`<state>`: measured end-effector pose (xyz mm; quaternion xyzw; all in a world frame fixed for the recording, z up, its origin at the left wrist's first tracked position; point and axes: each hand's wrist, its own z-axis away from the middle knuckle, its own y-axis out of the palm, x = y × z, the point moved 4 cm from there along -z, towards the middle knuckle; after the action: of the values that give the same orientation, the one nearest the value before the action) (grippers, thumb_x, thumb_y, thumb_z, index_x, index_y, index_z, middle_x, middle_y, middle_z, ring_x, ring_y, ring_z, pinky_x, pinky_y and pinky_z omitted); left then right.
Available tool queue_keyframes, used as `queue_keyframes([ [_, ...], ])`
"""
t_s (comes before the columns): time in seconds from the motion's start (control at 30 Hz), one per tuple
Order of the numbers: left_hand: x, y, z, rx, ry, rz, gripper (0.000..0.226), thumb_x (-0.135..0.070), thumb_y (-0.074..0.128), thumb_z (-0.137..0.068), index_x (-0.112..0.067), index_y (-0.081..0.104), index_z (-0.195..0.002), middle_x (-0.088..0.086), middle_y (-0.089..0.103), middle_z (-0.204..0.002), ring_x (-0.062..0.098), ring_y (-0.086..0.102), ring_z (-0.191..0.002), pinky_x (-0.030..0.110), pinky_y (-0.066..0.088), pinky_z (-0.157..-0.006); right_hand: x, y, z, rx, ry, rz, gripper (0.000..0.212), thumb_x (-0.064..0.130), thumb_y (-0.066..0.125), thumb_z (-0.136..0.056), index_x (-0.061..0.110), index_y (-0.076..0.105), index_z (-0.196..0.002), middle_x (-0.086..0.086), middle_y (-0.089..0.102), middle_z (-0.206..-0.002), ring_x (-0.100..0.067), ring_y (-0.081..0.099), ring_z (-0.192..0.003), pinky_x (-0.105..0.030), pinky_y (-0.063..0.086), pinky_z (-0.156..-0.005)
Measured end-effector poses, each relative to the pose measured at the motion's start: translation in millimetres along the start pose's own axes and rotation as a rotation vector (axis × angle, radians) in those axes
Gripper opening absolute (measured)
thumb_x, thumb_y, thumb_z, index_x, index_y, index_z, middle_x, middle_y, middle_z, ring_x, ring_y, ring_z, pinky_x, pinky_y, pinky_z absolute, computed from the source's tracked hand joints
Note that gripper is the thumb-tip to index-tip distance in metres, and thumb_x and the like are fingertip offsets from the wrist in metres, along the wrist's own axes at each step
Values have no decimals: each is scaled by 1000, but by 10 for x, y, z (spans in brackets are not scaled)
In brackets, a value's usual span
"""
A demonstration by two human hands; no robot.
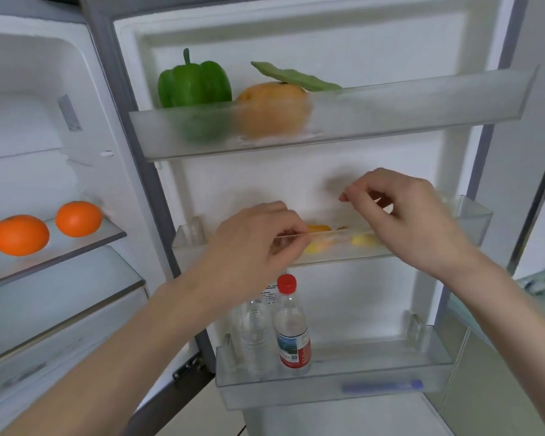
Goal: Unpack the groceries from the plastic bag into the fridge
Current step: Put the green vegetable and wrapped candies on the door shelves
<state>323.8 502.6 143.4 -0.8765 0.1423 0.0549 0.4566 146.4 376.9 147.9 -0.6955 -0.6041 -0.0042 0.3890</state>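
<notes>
We stand at the open fridge door, both hands raised to the middle door bin (472,221). Our left hand (252,243) has its fingers curled in at the bin's front rim, pinching the clear edge or something thin and transparent there; the blur keeps us from telling which. Our right hand (403,212) hovers above the same bin, fingers loosely bent with thumb and forefinger close together, and we cannot tell whether it holds anything. The plastic bag itself is not clearly in view.

Inside that middle bin lie small yellow and orange pieces (321,239), partly hidden by our left fingers. They seem to lie flat along the bin's length, left to right, though their outline is too soft to say which end points where. We judge this bin is being used because its low wall keeps small loose items from rolling out when the door swings.

In the top door bin (422,111) a green bell pepper (192,83) stands stem up beside an orange fruit (274,108), and a long green pod (296,76) rests across that fruit, its long axis running left to right and sloping down to the right. Two water bottles (291,328) stand upright in the bottom door bin (375,369), where the height suits them. Two oranges (49,228) sit on a glass shelf (85,247) in the main compartment.
</notes>
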Motion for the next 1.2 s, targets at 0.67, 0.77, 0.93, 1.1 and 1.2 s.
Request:
queue_keyframes([
  [0.67,-331,79,698,-32,-22,-384,63,-40,60,-99,-16,41,-155,3,50,-148,22,46,-134,34,32,-118,225,116,894,139,-242,653,71,59,34,-99,19,38,-158,-5,48,-158,-28,43,-148,-46,26,-123],
  [0.77,-429,27,858,-23,-79,-387,70,-43,58,-99,-18,33,-159,3,41,-158,23,37,-146,38,23,-126,382,108,1022,158,-257,692,73,57,40,-100,17,31,-161,-8,39,-164,-30,37,-152,-47,25,-125],
  [0.93,-602,3,1145,129,-252,-405,91,-60,46,-101,-25,-8,-165,1,-11,-174,22,-11,-161,48,1,-131,693,59,1329,202,-314,724,80,54,50,-100,17,20,-165,-7,20,-172,-28,18,-159,-50,16,-129],
  [1.1,-1043,-63,1544,87,-249,-337,88,-64,41,-101,-31,-10,-165,-4,-13,-174,18,-11,-161,46,-3,-130,1008,-230,1768,197,-333,741,76,61,33,-105,22,11,-166,-1,9,-174,-22,7,-161,-51,11,-129],
  [1.2,-1410,-71,1697,42,-175,-310,84,-64,37,-102,-31,-8,-165,-6,-11,-174,15,-10,-160,45,-1,-130,1132,-528,2020,119,-341,711,74,61,31,-105,22,15,-166,-1,12,-174,-20,7,-161,-52,12,-129],
])
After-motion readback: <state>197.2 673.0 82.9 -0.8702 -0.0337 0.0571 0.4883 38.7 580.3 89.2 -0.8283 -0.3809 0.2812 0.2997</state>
